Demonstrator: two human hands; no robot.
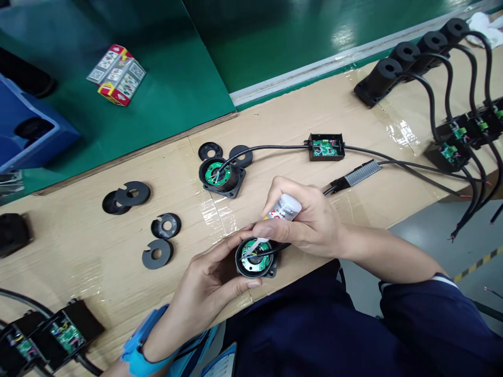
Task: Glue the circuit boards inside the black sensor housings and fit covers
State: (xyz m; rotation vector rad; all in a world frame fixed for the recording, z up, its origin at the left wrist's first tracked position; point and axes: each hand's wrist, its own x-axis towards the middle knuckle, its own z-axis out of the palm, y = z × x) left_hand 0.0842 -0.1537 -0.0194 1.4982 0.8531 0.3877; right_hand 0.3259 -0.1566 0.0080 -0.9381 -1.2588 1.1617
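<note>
My left hand (208, 283) is closed around a round black housing (256, 258) with a green circuit board inside, held at the near edge of the cardboard-covered bench (98, 251). My right hand (304, 217) grips a small white tube (283, 208), nozzle pointing down onto the green board. A black cable runs out of the housing under my right hand. A second, similar housing (220, 176) lies further back, its cable leading to a small open black box (326, 146) with a green board.
Several black notched ring covers (157, 254) lie left of centre. Finished units with cables stand at the far right (408, 57) and near left (58, 330). A small printed carton (117, 74) lies on the green surface, beside a blue bin (31, 131).
</note>
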